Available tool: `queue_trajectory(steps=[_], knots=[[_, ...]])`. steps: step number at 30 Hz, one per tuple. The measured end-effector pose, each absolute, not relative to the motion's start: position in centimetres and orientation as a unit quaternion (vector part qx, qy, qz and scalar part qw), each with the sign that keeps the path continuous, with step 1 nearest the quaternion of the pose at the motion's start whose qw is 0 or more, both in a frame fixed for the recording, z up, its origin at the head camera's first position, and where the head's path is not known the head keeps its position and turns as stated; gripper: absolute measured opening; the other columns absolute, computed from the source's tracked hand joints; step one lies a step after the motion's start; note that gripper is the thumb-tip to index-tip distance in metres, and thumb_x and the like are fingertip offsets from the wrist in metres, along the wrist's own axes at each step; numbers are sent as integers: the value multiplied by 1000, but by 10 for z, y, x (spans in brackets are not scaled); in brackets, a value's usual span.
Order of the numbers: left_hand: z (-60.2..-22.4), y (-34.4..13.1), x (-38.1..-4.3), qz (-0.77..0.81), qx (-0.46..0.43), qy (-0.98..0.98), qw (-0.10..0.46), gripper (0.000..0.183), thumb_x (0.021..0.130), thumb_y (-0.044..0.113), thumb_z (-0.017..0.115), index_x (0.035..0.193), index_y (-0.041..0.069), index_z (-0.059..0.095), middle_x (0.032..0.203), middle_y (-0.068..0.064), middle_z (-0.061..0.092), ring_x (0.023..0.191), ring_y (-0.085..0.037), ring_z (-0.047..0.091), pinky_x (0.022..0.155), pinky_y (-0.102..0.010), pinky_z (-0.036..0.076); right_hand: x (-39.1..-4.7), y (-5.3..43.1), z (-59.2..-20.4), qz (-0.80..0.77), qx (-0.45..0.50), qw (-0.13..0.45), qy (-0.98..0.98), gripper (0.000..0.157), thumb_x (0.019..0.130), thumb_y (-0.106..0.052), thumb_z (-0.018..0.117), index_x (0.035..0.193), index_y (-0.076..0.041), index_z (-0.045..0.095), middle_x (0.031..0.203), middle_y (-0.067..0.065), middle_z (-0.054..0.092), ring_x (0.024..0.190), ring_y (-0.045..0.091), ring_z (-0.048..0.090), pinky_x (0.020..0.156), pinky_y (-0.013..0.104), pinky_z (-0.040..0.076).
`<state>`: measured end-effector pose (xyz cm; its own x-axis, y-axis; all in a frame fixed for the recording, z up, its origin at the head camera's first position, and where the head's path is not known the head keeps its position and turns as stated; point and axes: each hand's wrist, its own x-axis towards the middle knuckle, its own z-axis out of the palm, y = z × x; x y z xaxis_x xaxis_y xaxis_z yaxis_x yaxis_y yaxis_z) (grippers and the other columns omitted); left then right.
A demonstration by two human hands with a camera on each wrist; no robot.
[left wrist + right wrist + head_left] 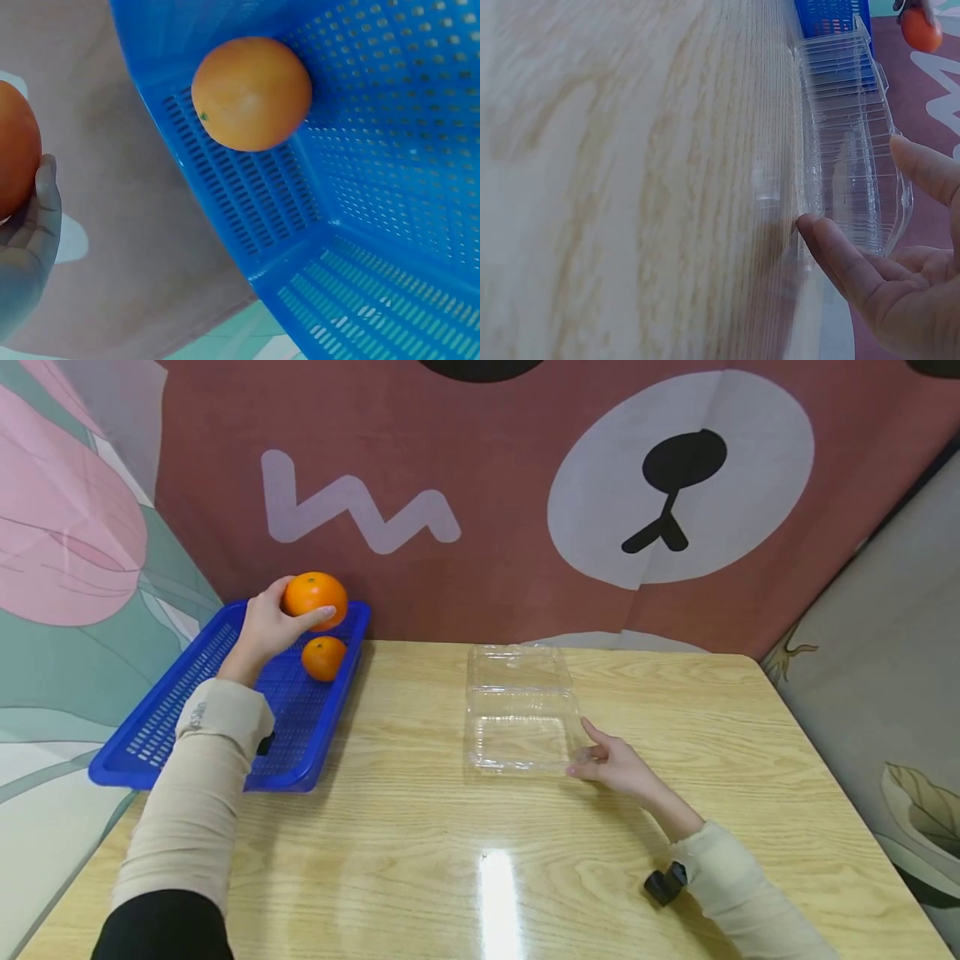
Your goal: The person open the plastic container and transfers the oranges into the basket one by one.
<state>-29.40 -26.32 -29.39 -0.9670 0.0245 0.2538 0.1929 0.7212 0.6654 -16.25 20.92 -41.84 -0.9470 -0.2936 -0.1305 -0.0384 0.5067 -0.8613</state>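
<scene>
My left hand grips an orange above the far end of a blue plastic basket; thumb and fingers lie on opposite sides of the fruit. In the left wrist view, part of that held orange shows at the left edge. A second orange lies inside the basket, against its right wall. My right hand holds the right side of a clear plastic clamshell box, which stands with its lid raised at the back. The right wrist view shows the thumb at the rim and fingers low on the wall.
The basket stands at the left of the wooden table, the box near its middle. A printed cloth hangs right behind the table's back edge. Patterned fabric flanks the left side. A black device sits at the right wrist.
</scene>
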Motion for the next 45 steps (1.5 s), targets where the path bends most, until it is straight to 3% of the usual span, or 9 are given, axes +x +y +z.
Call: queue_trajectory(steps=[9,19,45], knots=[[-302,-274,-293,-365,-37,-921,135,78,79,56,59,134,6,37,116,-21,51,97,-35,48,82,-46,41,-164,209,-420,-496,-100,131,852,89,82,-21,69,145,-2,9,117,29,54,100,31,58,80,38,49],[-309,-278,-296,-360,-34,-924,122,84,78,56,59,139,6,28,122,-23,47,103,-38,46,89,-53,39,-163,210,-420,-502,-99,130,849,89,82,-20,69,145,-1,9,115,28,55,96,28,59,78,36,49],[-330,-295,-299,-377,27,-917,130,89,78,60,57,138,2,27,124,-24,43,105,-39,43,89,-52,37,-165,208,-425,-483,-95,125,861,88,82,-20,68,145,-1,10,113,27,57,90,24,61,77,36,49]])
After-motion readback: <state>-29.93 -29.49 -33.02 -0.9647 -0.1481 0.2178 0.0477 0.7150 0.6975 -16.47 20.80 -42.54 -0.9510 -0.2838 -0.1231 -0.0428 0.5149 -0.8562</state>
